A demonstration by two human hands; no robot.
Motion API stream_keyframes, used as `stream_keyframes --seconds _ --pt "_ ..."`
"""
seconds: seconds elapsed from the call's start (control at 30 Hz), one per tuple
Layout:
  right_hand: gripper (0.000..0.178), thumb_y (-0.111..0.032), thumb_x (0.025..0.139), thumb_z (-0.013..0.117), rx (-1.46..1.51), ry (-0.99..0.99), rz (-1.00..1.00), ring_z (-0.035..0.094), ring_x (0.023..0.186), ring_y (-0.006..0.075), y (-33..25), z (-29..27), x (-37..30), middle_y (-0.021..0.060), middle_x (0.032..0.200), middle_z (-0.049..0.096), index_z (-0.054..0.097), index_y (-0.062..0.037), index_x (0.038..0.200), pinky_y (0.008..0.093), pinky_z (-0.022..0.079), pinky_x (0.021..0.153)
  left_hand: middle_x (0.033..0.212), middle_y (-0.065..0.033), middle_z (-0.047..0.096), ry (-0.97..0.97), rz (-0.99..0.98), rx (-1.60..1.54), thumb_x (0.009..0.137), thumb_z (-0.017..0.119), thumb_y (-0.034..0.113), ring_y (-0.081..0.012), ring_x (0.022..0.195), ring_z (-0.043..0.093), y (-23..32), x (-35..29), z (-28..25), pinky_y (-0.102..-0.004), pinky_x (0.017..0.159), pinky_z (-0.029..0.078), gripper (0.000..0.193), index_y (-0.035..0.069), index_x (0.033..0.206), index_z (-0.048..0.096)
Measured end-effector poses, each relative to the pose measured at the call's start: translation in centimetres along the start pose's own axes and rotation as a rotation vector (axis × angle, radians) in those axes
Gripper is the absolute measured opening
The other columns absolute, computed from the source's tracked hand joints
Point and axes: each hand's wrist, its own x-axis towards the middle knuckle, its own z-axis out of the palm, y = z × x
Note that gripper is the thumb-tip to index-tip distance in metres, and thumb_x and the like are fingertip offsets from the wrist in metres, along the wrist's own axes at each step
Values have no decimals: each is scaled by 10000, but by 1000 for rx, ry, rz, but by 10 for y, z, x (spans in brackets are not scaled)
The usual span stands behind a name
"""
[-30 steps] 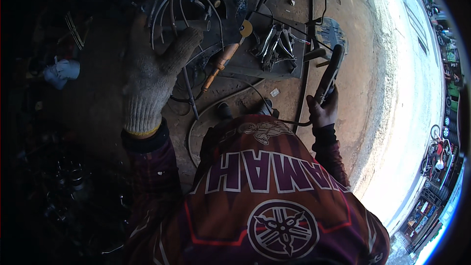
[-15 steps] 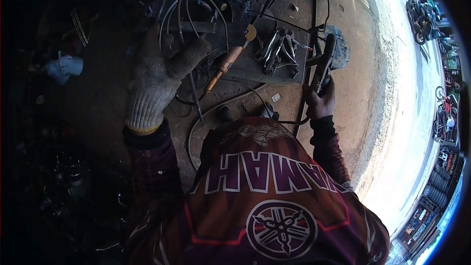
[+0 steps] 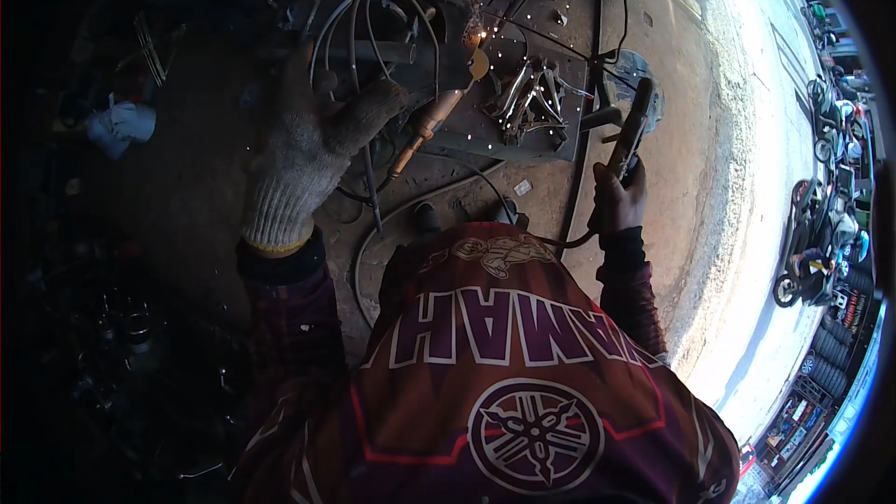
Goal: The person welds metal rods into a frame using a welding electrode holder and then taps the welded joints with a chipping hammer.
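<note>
Gloved left hand (image 3: 303, 149) raised, thumb standing well apart from its fingers; these sink into shadow beside looped cables (image 3: 355, 33), so we cannot tell whether they hold anything. Our right hand (image 3: 621, 198) is closed around the lower end of a long dark implement (image 3: 635, 131), held upright beyond the right edge of the tabletop (image 3: 471, 128), perhaps gripped low to keep its length clear of our fingers. Sparks (image 3: 474, 35) scatter over the tabletop, likely the reason for the knit glove. We see an orange-handled tool (image 3: 425, 135) slanting across the near edge, its round yellowish end just below the glow. Metal hand tools (image 3: 534, 105) lie heaped by the near right corner, probably for easy reach.
</note>
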Motion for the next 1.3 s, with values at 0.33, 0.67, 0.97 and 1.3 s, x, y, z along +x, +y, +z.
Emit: stream_keyframes --seconds 0.33,0.67,0.97,1.3 --pt "404 -150 765 743 -56 110 -124 454 519 82 9 -14 -20 -2 715 505 467 -59 1045 228 369 456 803 10 497 -5 -3 -13 837 744 241 -76 711 522 11 0 0 -230 585 439 413 31 1127 539" --pt "796 -255 687 799 -175 17 -135 592 1004 206 -4 3 -16 143 1123 596 397 26 1314 340 483 862 1073 -145 638 -94 -45 135 807 776 253 -198 980 655 13 2 -5 -276 743 562 688 -23 1306 391" --pt "909 -319 676 804 -286 22 -185 591 1067 248 -7 8 -9 176 1187 587 342 40 1371 350 471 912 779 22 487 -43 26 4 845 717 230 -65 676 465 11 -6 0 -242 560 393 318 55 1053 551" --pt "903 -260 706 801 -282 4 -151 594 1065 251 -26 8 -10 192 1219 568 295 76 1375 354 481 901 789 13 503 -75 25 13 851 714 187 -70 668 481 10 -5 -2 -243 553 402 279 50 1031 551"
